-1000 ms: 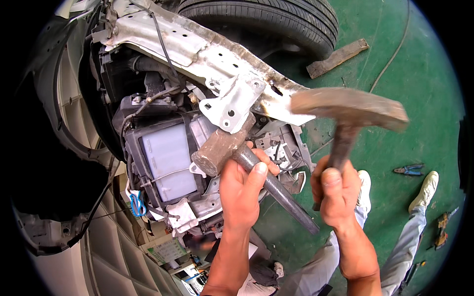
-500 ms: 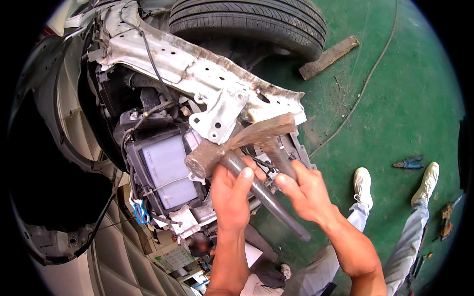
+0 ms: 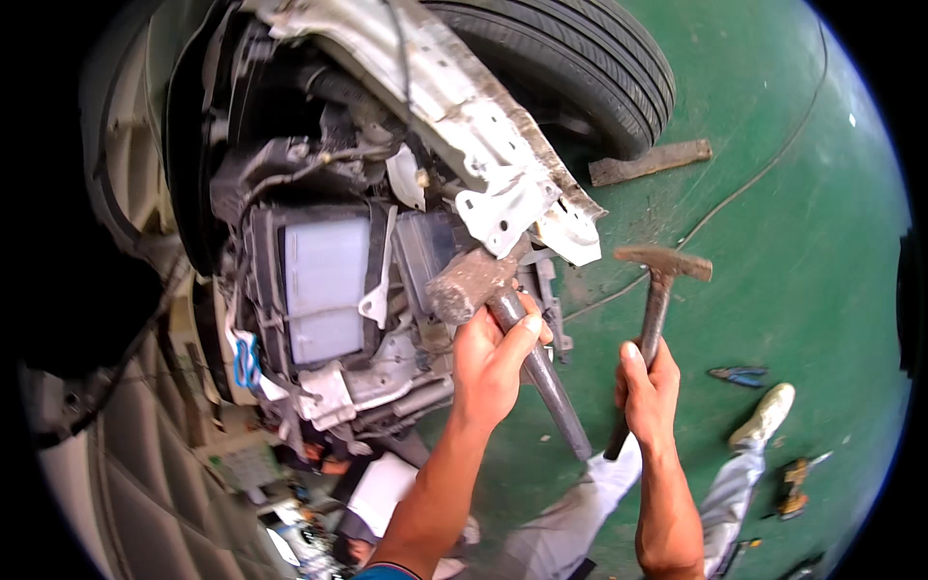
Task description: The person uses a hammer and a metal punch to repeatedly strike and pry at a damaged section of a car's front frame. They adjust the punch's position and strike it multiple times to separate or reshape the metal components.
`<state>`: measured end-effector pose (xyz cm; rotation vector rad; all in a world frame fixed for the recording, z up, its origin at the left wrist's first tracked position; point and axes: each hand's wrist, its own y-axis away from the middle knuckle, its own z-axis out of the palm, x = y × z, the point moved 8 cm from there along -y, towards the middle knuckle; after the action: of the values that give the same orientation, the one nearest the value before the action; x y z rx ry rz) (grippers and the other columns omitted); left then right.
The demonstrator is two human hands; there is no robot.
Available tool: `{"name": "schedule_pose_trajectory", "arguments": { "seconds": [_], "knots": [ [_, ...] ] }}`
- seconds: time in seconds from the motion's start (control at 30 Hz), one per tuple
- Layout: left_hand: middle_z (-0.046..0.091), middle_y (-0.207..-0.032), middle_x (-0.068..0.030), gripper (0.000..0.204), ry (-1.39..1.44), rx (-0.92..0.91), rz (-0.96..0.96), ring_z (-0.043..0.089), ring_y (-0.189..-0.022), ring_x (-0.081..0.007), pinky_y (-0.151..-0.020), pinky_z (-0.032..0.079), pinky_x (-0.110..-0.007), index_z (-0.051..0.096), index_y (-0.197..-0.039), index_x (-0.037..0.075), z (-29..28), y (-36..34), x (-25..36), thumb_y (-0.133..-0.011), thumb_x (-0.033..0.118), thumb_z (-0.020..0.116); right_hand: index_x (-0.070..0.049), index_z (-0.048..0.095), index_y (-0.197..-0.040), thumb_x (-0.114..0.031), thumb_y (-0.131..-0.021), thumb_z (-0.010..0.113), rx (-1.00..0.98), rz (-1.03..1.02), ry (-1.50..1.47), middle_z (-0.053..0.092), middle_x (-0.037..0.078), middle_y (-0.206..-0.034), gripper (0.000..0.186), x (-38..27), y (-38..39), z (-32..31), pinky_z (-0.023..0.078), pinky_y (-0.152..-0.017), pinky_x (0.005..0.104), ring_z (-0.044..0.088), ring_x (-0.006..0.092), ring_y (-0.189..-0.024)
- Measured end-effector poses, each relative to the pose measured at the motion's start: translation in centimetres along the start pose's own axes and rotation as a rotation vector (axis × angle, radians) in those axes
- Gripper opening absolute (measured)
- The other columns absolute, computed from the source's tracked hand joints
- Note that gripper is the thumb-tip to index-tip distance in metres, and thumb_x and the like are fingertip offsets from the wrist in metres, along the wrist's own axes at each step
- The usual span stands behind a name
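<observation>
In the head view, a brown, block-headed sledgehammer [image 3: 473, 284] with a dark round handle is being gripped just below its head by the left hand [image 3: 493, 365], fingers wrapped, beside a white perforated metal bracket [image 3: 507, 210]. A smaller rusty-headed hammer [image 3: 659, 290] is being held upright by the right hand [image 3: 650, 391], fingers curled, above the green floor [image 3: 773, 280].

Rough, scuffed metal heads the sledgehammer [image 3: 477, 285] in the left hand [image 3: 491, 372] and the hammer [image 3: 657, 307] in the right hand [image 3: 651, 394]; beyond them, a matt rubber tyre [image 3: 599, 68] meets smooth, faintly glossy floor [image 3: 764, 290].
</observation>
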<state>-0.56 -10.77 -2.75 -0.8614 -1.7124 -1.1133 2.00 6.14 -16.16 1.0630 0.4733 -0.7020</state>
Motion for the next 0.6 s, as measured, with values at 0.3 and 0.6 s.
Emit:
{"name": "schedule_pose_trajectory", "arguments": {
  "seconds": [0.3, 0.6],
  "knots": [
    [0.054, -0.078, -0.0024, 0.016, 0.287, 0.189, -0.330, 0.051, -0.057, -0.0095, -0.053, 0.043, -0.025, 0.056, -0.099, 0.000, 0.2, 5.2, -4.6, -0.093, 0.012, 0.063, -0.004, 0.052, -0.088, -0.021, -0.095, 0.062, 0.128, 0.241, 0.377, 0.048, 0.000, -0.062, 0.021, 2.9, 7.3, -10.2, 0.037, -0.041, 0.0256, 0.046, 0.0088, -0.046],
    [0.058, -0.076, -0.0022, 0.017, 0.452, 0.313, -0.307, 0.051, -0.054, -0.0074, -0.049, 0.042, -0.023, 0.057, -0.097, -0.002, -1.8, 9.1, -2.7, -0.092, 0.012, 0.066, 0.000, 0.040, -0.141, -0.023, -0.095, 0.059, 0.153, -0.101, 0.590, 0.048, 0.000, -0.078, 0.054, -3.9, 10.6, -7.3, 0.039, -0.053, 0.0229, 0.045, 0.0073, -0.059]
  ]
}}
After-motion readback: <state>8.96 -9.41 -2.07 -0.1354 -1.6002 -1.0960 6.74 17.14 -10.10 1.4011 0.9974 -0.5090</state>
